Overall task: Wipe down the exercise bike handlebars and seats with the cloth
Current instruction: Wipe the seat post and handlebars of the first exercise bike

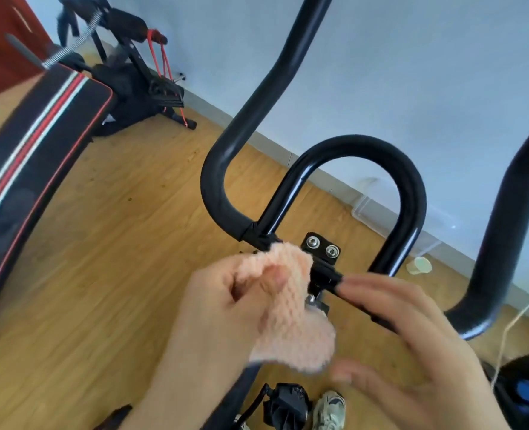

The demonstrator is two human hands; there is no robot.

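Pinching a peach cloth (291,324) under its thumb, the left hand (216,324) holds it at the centre of the black handlebars (412,187), beside the bolted bracket (322,248); the right hand (412,339), fingers straight and holding nothing, lies alongside. A striped bench (33,156) stands beyond.

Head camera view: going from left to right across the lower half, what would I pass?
Striped padded bench → left hand → peach cloth that it pinches → right hand, fingers stretched out → black handlebar bend near the picture's far edge.
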